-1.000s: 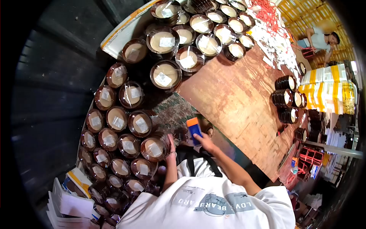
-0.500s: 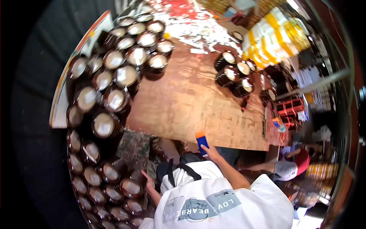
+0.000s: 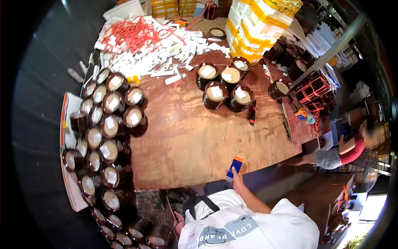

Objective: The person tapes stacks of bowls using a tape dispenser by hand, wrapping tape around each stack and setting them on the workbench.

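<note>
My right hand [image 3: 237, 181] is closed around a small blue box with an orange end [image 3: 235, 166], held over the near edge of the wooden table [image 3: 174, 162]. My left hand [image 3: 178, 222] hangs low beside my white shirt, by a dark, worn surface [image 3: 147, 203]. Its fingers are not clear. Many stacks of brown glazed dishes [image 3: 110, 124], most with a white label on the pale top, crowd the left side. Several more dish stacks [image 3: 215, 93] stand at the table's far right, near a red and black tool [image 3: 253, 113].
White scraps [image 3: 166, 58] and tangled red strapping [image 3: 134, 35] cover the far end. White foam boxes with yellow tape [image 3: 253, 33] are piled behind. At right are a red crate-like bundle [image 3: 311, 89], a metal pole [image 3: 331, 52] and a person in red [image 3: 352, 149].
My view has swung, so the table and dish stacks sit lower and further left. The blue box remains in my right hand, while my left hand has drawn closer to my body.
</note>
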`<state>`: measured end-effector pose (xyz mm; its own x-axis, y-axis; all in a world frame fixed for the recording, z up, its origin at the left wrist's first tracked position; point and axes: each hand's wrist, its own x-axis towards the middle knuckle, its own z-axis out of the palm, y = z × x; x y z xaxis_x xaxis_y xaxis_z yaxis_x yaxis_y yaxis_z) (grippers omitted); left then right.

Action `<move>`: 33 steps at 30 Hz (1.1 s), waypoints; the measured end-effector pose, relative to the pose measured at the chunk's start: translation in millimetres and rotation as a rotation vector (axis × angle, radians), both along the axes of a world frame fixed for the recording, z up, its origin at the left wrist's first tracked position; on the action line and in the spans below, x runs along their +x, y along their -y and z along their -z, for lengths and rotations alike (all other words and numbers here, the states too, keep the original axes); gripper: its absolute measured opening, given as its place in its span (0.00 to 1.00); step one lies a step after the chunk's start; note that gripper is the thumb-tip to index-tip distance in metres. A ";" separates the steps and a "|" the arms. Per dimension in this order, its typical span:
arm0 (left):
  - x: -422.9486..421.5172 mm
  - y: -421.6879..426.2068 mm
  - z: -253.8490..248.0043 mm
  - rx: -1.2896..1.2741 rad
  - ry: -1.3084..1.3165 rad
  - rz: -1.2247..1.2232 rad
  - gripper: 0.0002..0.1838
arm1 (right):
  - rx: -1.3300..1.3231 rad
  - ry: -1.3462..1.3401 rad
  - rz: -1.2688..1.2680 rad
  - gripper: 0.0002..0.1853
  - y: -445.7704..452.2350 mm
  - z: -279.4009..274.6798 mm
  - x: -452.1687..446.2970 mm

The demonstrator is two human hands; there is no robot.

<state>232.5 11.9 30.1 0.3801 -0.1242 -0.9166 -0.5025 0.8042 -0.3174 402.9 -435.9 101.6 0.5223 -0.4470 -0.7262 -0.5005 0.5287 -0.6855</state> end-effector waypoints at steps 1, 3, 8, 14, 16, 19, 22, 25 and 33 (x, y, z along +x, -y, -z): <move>31.5 7.7 12.2 0.099 -0.018 0.162 0.23 | 0.060 -0.021 0.127 0.20 0.8 -3.7 19.7; 128.2 48.9 -2.6 0.579 -0.062 0.653 0.29 | 0.005 0.056 0.378 0.22 2.6 29.3 60.7; 413.4 161.0 -65.5 0.980 0.474 1.265 0.20 | -0.092 0.054 0.780 0.21 0.1 24.4 214.5; 678.4 343.6 -61.1 1.153 0.772 1.701 0.29 | 0.190 0.079 0.970 0.27 8.9 25.6 351.6; 719.5 380.7 -51.7 0.929 0.750 1.782 0.27 | 0.335 0.088 0.976 0.31 15.6 21.2 374.1; 732.2 411.9 -39.7 0.720 0.691 1.764 0.21 | 0.397 0.128 0.965 0.33 27.9 23.0 396.3; 733.7 414.1 -25.2 0.576 0.728 1.743 0.21 | 0.428 0.249 0.925 0.34 27.4 20.8 397.8; 726.5 411.2 -8.8 0.421 0.806 1.701 0.22 | 0.403 0.301 0.886 0.33 19.3 25.0 399.2; 692.8 398.5 12.4 0.577 0.842 1.608 0.21 | 0.448 0.345 0.902 0.26 21.5 34.0 378.0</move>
